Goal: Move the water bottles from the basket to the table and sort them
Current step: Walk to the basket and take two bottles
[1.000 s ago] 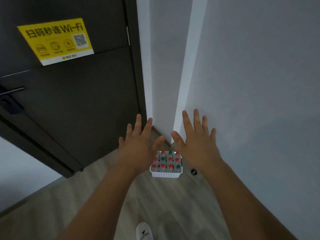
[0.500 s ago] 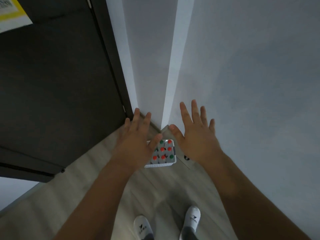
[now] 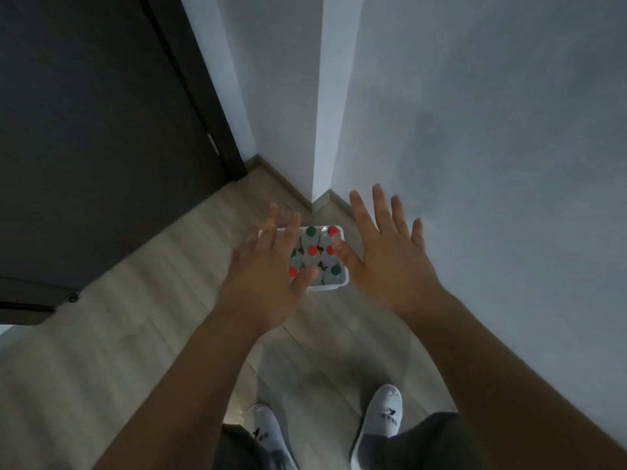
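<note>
A: Reaching down, we hold our left hand [image 3: 261,283] and right hand [image 3: 390,262] over the white slatted plastic basket [image 3: 330,286], fingers spread, palms down, gripping nothing.

B: Where does the basket stand?

A: On the pale wood-plank floor [image 3: 135,334], just before the grey wall corner [image 3: 320,130]. The clear plastic water bottles with red and green caps [image 3: 312,250] all sit upright inside it.

B: Progress?

A: We judge none moved; no table shows. Lifting, carrying and sorting all remain.

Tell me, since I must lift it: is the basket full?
Seemingly full: red and green bottle caps fill the visible white basket; the left hand hides part.
</note>
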`<state>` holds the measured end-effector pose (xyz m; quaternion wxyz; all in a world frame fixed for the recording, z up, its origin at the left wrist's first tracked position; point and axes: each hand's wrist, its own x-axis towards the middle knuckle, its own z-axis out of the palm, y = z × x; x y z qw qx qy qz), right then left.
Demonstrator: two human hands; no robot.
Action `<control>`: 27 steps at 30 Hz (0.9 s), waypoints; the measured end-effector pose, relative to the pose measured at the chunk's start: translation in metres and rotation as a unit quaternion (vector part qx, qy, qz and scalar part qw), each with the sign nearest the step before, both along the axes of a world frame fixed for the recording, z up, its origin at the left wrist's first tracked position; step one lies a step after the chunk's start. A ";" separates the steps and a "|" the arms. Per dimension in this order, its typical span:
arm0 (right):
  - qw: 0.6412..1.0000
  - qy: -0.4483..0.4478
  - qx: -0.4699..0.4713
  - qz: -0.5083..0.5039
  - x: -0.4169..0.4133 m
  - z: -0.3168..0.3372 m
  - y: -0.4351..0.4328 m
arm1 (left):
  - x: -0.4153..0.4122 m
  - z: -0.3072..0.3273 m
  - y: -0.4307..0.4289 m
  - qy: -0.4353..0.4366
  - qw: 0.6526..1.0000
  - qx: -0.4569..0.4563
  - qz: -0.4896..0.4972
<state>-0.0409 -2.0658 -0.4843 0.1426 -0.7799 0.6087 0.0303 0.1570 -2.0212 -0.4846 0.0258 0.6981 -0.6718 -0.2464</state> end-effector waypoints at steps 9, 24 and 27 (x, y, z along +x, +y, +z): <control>0.999 0.003 0.031 0.006 -0.016 -0.191 -0.022 | -0.012 -0.191 -0.015 0.005 1.000 0.000 -0.025; 0.999 -0.004 0.041 0.032 -0.035 -0.341 -0.036 | -0.017 -0.346 -0.027 0.016 0.999 0.019 -0.023; 0.998 -0.002 0.043 0.050 -0.030 -0.351 -0.044 | -0.019 -0.357 -0.033 0.020 0.999 0.007 -0.045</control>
